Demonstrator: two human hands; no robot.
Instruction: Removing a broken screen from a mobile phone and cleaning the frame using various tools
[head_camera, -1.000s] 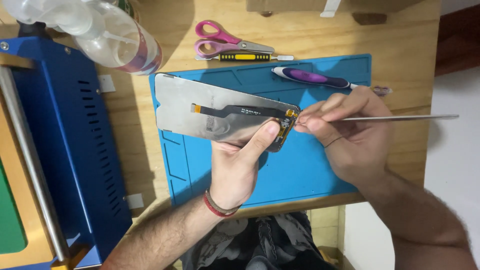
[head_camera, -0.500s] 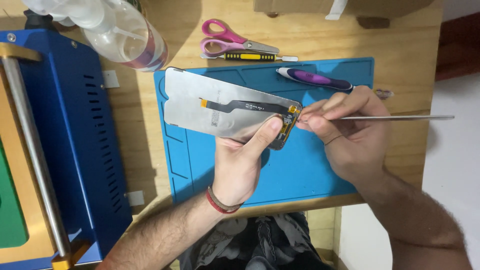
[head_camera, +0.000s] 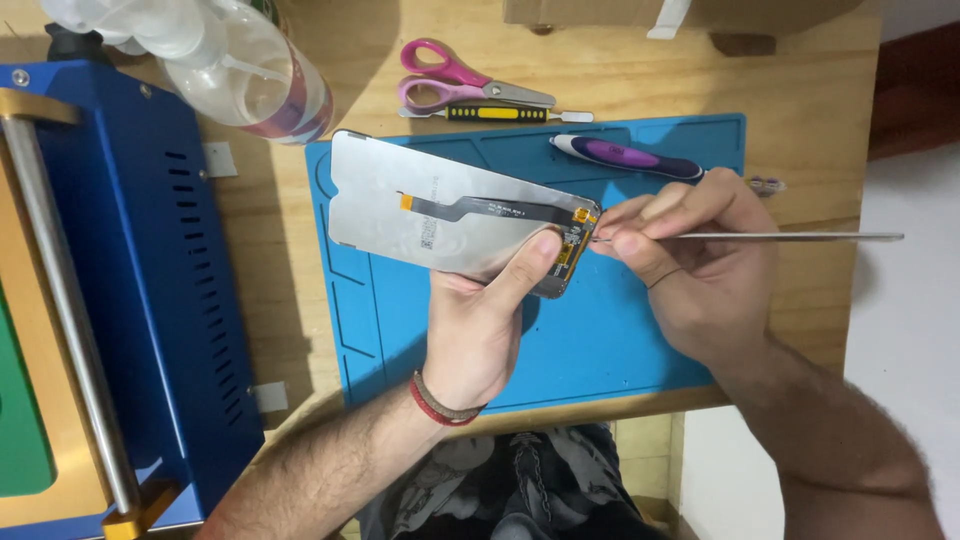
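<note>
The left hand (head_camera: 480, 330) holds up a flat grey phone screen panel with a thin black ribbon strip on its back (head_camera: 450, 215) — the fingers are wrapped under it and the thumb presses on its top near the right end, so the panel sits tilted above the blue rubber work mat (head_camera: 600, 350). The right hand (head_camera: 690, 260) has its fingers pinched tight on a long thin silver metal tool (head_camera: 760, 237), and the tip of that tool touches the little orange connector (head_camera: 575, 235) at the right end of the panel. The long end of the tool sticks out past the edge of the wooden worktop (head_camera: 800, 80). On the mat, just behind the right hand, lies a purple and white pen-shaped tool (head_camera: 625, 157). Further back on the worktop lie pink scissors (head_camera: 455, 80) and a small yellow and black screwdriver (head_camera: 495, 114) — side by side. A clear plastic bottle (head_camera: 250, 80) lies near the panel's left end, beside a big blue metal machine (head_camera: 130, 280).
</note>
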